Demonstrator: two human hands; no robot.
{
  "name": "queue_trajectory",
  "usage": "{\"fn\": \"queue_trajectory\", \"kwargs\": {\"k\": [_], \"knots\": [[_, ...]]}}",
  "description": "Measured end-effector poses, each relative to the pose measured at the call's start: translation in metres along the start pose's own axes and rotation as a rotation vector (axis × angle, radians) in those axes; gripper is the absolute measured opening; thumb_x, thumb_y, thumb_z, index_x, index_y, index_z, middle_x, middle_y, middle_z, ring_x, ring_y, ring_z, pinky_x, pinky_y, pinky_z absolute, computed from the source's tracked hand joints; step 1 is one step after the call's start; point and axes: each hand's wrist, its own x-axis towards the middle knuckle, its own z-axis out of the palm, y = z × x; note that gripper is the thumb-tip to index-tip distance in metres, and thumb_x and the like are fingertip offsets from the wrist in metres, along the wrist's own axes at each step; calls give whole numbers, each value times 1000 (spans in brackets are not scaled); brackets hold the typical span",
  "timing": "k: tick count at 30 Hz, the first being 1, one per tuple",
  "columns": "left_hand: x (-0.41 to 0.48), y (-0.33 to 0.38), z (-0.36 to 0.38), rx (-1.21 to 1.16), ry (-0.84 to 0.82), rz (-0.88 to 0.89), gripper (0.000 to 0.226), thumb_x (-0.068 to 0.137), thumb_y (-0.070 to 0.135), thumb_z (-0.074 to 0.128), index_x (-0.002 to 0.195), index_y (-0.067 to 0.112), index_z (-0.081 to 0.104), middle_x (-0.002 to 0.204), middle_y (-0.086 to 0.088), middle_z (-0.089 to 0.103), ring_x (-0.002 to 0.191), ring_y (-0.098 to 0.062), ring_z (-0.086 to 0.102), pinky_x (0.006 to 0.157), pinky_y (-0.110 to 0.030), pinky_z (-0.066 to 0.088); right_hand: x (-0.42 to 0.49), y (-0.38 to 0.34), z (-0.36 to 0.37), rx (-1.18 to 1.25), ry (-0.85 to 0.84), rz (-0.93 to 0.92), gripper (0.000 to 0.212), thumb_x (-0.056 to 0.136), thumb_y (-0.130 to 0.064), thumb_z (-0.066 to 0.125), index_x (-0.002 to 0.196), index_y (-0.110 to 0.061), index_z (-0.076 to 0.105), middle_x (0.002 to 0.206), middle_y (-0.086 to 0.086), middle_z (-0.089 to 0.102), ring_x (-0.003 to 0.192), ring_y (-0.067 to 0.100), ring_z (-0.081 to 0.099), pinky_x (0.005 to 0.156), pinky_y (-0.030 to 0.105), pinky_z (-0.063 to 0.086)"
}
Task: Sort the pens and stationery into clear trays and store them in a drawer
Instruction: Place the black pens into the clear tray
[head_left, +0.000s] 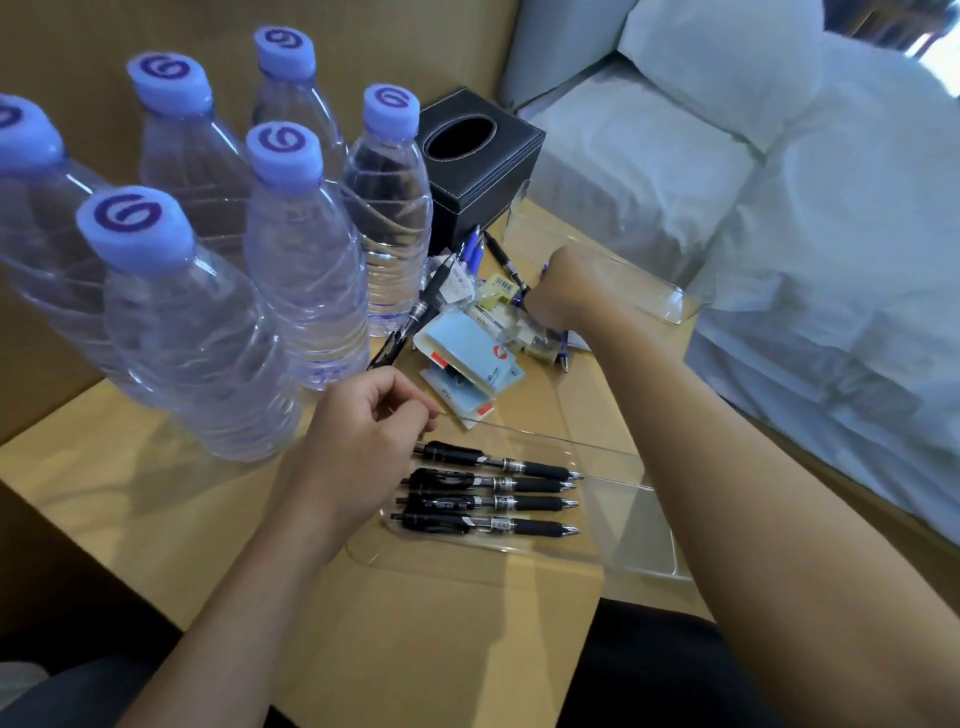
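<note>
Several black pens (493, 491) lie side by side in a clear tray (467, 558) near the table's front. My left hand (358, 436) pinches this tray's far left rim. Behind it is a loose pile: a light blue sticky-note pack (470, 353), a black pen (415, 317) leaning on it, blue pens (474, 249) and small packets. My right hand (563, 288) is knuckles-up in the pile, closed around a blue pen (563, 356) whose tip sticks out below the fist. An empty clear tray (670, 306) lies behind that hand.
Several water bottles (301, 270) stand tightly on the left of the wooden table (156, 493). A black tissue box (480, 166) stands at the back. Another clear tray (644, 525) adjoins the pens' tray. A white bed (831, 234) borders the right.
</note>
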Motion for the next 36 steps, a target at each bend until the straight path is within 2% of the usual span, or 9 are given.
{"fn": "queue_trajectory", "kwargs": {"k": [9,12,15,18,21,23,26,31,36], "knots": [[-2,-2,0,-23,0,-12,17,72,23,53,72,22,70,75,-1,73,84,-27,69,87,-54,55,-19,11,-15,268,48,29,34,84,-13,61,59,-11,39,57,3,33,53,21,33,46,25,23],[-2,-3,0,-29,-8,-18,17,74,23,54,73,22,71,75,1,73,83,-21,70,86,-49,56,-44,23,-26,497,121,-24,27,84,-15,64,59,-12,53,52,0,48,50,14,43,47,21,35],[-2,-5,0,-37,-12,-11,17,75,21,54,73,21,71,76,0,73,80,-20,70,75,-44,56,-79,36,-34,878,50,-102,7,83,-12,71,79,-12,65,68,0,65,69,15,63,68,29,53],[-2,-8,-1,-41,-19,-13,20,84,13,55,74,19,71,78,-2,73,61,-10,61,54,-32,43,-111,46,-37,1229,-65,-209,10,80,-10,71,90,-10,68,79,2,69,78,17,67,72,31,53],[-3,-9,-1,-50,-8,-11,24,88,6,53,74,16,69,78,-4,73,48,0,53,52,-29,38,-137,46,-36,1365,-51,-309,10,79,-10,68,88,-10,71,84,5,73,82,18,68,78,36,56],[-4,-8,0,-52,-7,-13,22,88,5,52,76,13,69,78,-5,73,46,1,52,52,-28,36,-150,42,-31,1287,0,-349,10,82,-9,70,92,-10,72,84,7,74,82,20,69,81,40,54],[-4,-7,2,-62,-10,-15,18,84,11,53,76,12,69,78,-5,73,46,1,51,52,-29,36,-168,34,-15,939,85,-407,12,86,-10,74,90,-21,71,83,-1,74,75,16,70,67,27,53],[-4,-6,0,-58,-17,-13,18,87,3,52,81,5,69,59,8,64,47,1,51,53,-23,37,-175,24,30,264,48,-526,15,89,-21,67,102,-26,70,96,-10,61,88,14,60,76,40,52],[-1,-7,-5,-90,-50,-29,21,86,3,53,78,11,71,79,-8,73,50,0,53,55,-24,38,-174,20,49,163,-73,-524,20,88,-23,65,107,-29,68,103,-9,60,95,19,58,79,38,49]]}}
